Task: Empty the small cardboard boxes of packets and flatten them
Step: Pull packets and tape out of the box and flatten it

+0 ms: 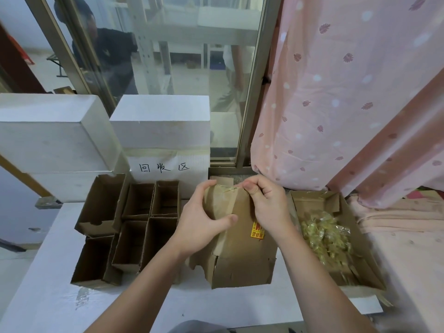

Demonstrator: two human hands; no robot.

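Note:
A small brown cardboard box (236, 236) with a yellow and red label stands on end at the middle of the white table (48, 296). My left hand (201, 217) grips its upper left side, thumb across the front. My right hand (266, 203) pinches the clear tape at the box's top edge. To the right lies an open cardboard tray (319, 203) holding a heap of clear yellow-green packets (324, 236). On the left stand several opened empty small boxes (125, 227) close together.
White foam blocks (158, 121) are stacked behind the boxes, one bearing a handwritten paper sign (164, 167). A pink patterned curtain (348, 92) hangs at the right. Behind a glass door (192, 56), two people are in view.

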